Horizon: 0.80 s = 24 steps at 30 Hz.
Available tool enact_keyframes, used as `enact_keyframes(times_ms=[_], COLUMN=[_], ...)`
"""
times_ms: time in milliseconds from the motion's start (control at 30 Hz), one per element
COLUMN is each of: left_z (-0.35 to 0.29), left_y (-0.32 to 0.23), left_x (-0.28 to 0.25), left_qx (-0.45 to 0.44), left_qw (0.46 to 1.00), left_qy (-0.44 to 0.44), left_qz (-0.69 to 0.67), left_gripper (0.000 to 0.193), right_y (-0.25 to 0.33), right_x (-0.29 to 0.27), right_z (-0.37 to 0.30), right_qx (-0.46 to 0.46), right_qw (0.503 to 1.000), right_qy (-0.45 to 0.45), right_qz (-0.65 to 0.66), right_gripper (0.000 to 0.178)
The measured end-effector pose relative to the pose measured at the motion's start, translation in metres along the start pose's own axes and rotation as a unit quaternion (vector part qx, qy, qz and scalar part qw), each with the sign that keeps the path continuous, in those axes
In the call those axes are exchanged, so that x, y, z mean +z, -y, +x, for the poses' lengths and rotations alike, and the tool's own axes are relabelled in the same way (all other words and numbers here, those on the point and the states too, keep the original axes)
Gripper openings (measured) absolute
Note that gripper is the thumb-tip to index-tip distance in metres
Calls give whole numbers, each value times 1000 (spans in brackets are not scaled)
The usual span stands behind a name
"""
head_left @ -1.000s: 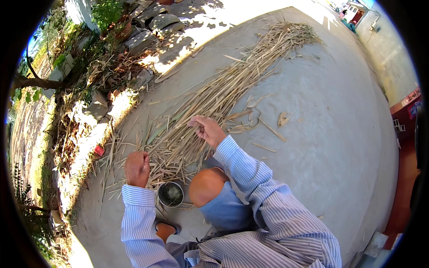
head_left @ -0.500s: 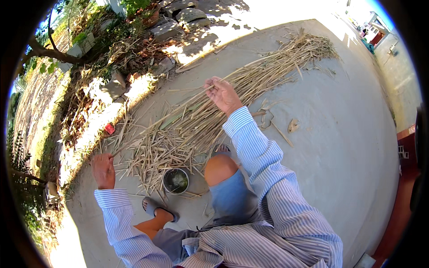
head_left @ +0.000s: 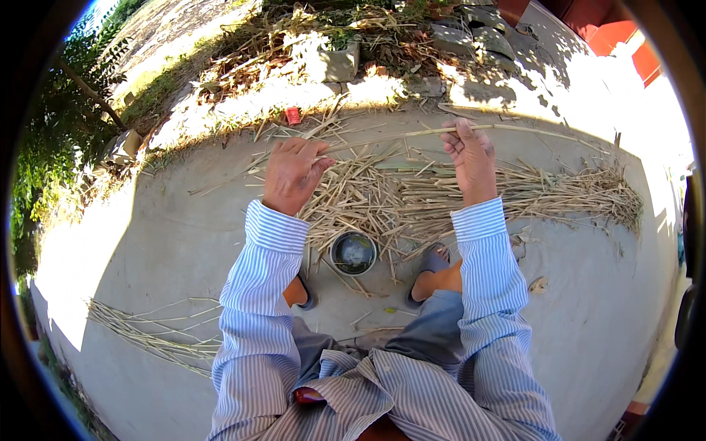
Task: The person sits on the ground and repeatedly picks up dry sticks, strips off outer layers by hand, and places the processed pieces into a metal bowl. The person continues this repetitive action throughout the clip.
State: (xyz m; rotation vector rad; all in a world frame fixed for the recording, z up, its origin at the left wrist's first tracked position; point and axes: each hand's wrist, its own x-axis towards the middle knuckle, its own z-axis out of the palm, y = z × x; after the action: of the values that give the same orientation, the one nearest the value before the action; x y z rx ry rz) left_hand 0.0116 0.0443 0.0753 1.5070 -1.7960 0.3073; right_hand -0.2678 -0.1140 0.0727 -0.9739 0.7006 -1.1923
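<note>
A pale concrete floor carries a spread of dry stalks, with a round bowl at its near edge. Over the spread, the left hand curls its grip around 1 long, slender stalk; the right hand has its grip narrowed, pinching the stalk, which spans both and runs on rightward.

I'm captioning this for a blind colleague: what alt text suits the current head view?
The left hand and right hand hold a long, dry stalk above gray ground. Below lie scattered straw-colored pieces, a bundle to their right, and a round container nearer the person.
</note>
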Motion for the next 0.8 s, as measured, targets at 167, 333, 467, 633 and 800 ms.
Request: enact_keyframes(times_ms=[167, 333, 467, 633, 800], left_z=[-7, 1, -5, 2, 7], left_y=[-5, 14, 8, 0, 15], left_x=[19, 9, 22, 33, 21], left_qx=[-53, -382, -96, -128, -328], left_qw=[996, 792, 995, 980, 853], left_qy=[-51, -164, 3, -96, -175], left_qz=[-49, -447, -23, -118, -367], left_gripper=[23, 14, 12, 13, 18], right_y=[-24, -43, -51, -56, -57], right_x=[18, 24, 41, 37, 40], right_z=[-2, -1, 1, 6, 1], right_qx=[12, 36, 46, 91, 112], right_qw=[999, 997, 995, 991, 988], right_qy=[-20, -36, -27, -27, -6], right_qz=[-30, -57, -85, -93, -102], right_gripper=[35, 40, 44, 48, 48])
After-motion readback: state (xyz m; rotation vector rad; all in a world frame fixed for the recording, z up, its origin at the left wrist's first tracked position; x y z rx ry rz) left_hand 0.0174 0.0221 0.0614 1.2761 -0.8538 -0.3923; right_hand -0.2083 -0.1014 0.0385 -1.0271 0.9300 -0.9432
